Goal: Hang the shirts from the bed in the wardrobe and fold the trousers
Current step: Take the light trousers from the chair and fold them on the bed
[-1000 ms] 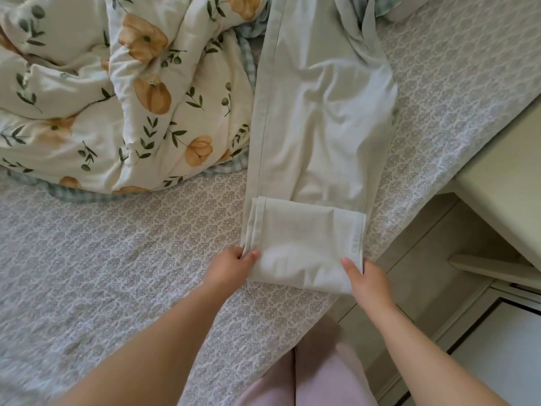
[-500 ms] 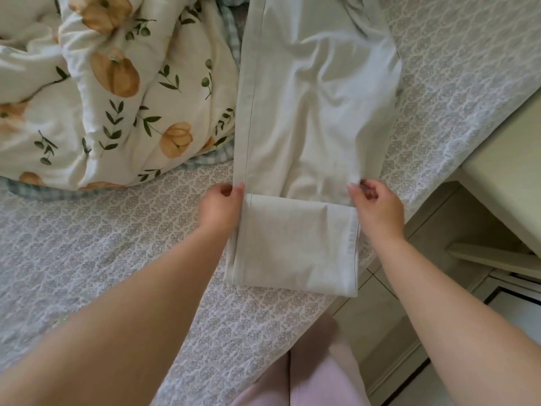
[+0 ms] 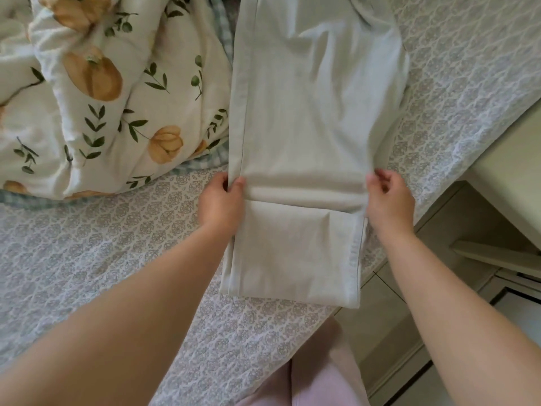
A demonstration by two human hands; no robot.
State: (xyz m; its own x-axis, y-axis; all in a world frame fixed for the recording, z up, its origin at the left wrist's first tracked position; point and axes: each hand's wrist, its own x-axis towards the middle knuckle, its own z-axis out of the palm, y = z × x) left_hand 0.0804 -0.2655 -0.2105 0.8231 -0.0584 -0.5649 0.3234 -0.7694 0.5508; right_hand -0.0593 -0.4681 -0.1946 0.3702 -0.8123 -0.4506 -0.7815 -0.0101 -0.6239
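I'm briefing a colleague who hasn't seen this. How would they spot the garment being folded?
On the bed's grey patterned quilted cover, right of the crumpled floral duvet, lie long pale beige cloth trousers. Alone among printed fabrics they are plain, with the near end folded over.

Soft, even daylight fills the scene; shadows are faint, with no glare. Wide-angle bending shows at the edges, and detail is slightly soft.

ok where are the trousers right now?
Head view, centre: trousers lie on the bed, right of the floral duvet, left hand and right hand gripping their edges.
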